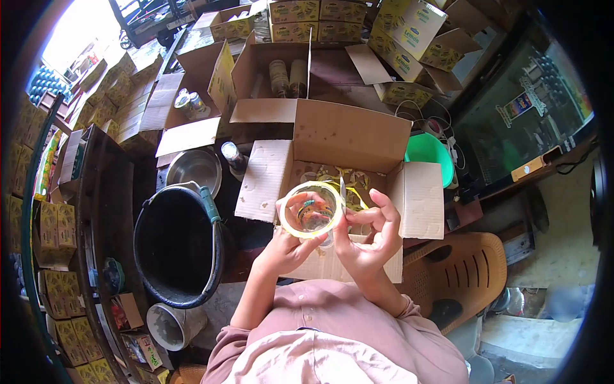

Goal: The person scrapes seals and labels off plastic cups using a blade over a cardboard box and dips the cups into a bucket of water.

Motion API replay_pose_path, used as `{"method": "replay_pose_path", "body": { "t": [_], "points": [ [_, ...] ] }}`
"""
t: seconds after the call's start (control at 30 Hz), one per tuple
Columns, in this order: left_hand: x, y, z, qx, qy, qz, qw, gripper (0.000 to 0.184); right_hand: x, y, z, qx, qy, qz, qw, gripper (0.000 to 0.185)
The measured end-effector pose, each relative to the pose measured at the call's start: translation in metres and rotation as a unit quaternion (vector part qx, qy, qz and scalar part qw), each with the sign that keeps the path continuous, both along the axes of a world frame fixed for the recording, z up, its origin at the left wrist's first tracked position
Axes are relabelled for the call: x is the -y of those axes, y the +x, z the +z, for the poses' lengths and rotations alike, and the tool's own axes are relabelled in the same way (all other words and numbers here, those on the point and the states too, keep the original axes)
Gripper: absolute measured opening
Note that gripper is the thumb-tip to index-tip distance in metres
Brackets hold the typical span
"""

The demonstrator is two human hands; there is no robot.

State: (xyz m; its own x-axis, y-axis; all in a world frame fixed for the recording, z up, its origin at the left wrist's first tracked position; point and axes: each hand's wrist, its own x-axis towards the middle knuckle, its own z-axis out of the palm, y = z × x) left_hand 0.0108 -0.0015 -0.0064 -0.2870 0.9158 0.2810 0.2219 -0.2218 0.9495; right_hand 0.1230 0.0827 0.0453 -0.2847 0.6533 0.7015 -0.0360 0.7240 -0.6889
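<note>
My left hand (289, 248) is wrapped around a clear plastic cup (313, 232), its pale yellow rim facing up toward me. Through the cup's wall I see fingers and some coloured print. At the rim's right side, my right hand (369, 242) pinches a small knife (343, 189) with the blade pointing up. The thumb and index finger of that hand are close to the cup, while its other fingers are raised. Below both hands stands an open cardboard box (352, 131) with yellow strips (364, 192) and scraps inside.
A black bucket (144, 256) and a metal bowl (214, 171) stand at the left, near a printed cup stack (234, 157). Another open box (262, 57) holds cup stacks (279, 77). A green basin (430, 153) and a brown plastic chair (489, 256) are at the right.
</note>
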Motion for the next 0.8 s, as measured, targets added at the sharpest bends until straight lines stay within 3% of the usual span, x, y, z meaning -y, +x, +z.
{"method": "replay_pose_path", "body": {
  "t": [0.23, 0.33, 0.43, 0.67, 0.8],
  "points": [
    [-0.001, 0.005, 0.003, 0.061, 0.022, 0.020, 0.998, 0.045, -0.006, -0.002, -0.005, 0.026, 0.027, -0.033, 0.999, 0.058],
    [-0.001, -0.002, 0.004, 0.010, 0.013, -0.008, 1.000, 0.051, -0.009, -0.002, -0.006, 0.008, 0.003, -0.023, 1.000, 0.057],
    [-0.005, 0.002, 0.006, 0.215, 0.058, -0.034, 0.974, 0.058, -0.011, -0.002, -0.004, -0.022, -0.029, -0.008, 0.999, 0.057],
    [-0.010, 0.000, 0.014, 0.249, 0.055, -0.051, 0.966, 0.061, -0.020, 0.001, -0.007, -0.006, -0.028, 0.000, 1.000, 0.054],
    [-0.013, -0.002, -0.001, 0.279, 0.111, -0.050, 0.952, 0.067, -0.017, 0.003, -0.008, 0.012, -0.025, 0.027, 0.999, 0.053]
  ]
}}
